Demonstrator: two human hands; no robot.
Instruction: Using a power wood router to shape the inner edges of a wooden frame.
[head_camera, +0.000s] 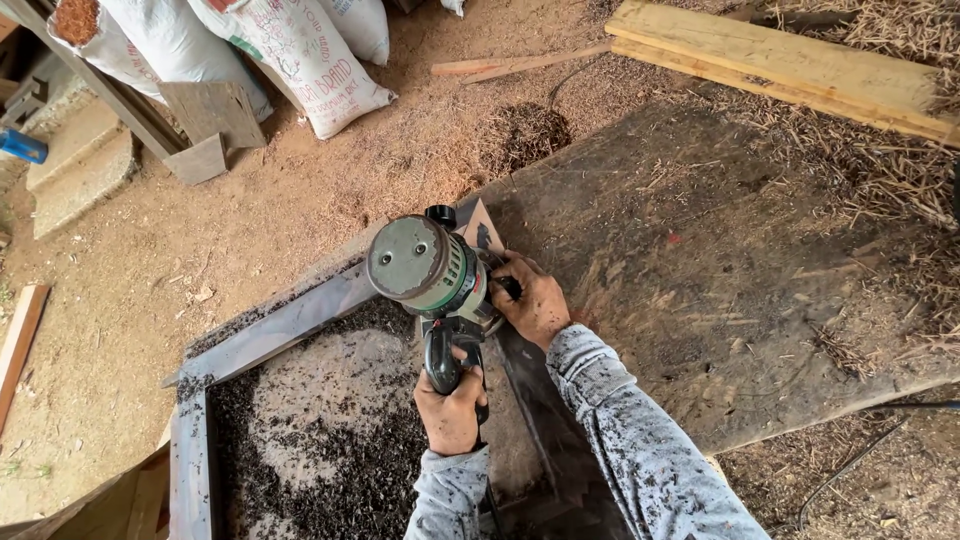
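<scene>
Both dusty hands are clamped on the green router (430, 268), left hand (450, 408) on its rear grip w/ right hand (535, 300) on the side, prob steadying it at the corner of the dark recessed slab (700, 260).

Shavings-strewn dark slab (720, 270) under router (430, 275)

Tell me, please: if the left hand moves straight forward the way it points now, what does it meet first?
The left hand grips the router's black handle and points up-frame, so it would likely meet the router's green motor body first.
</scene>
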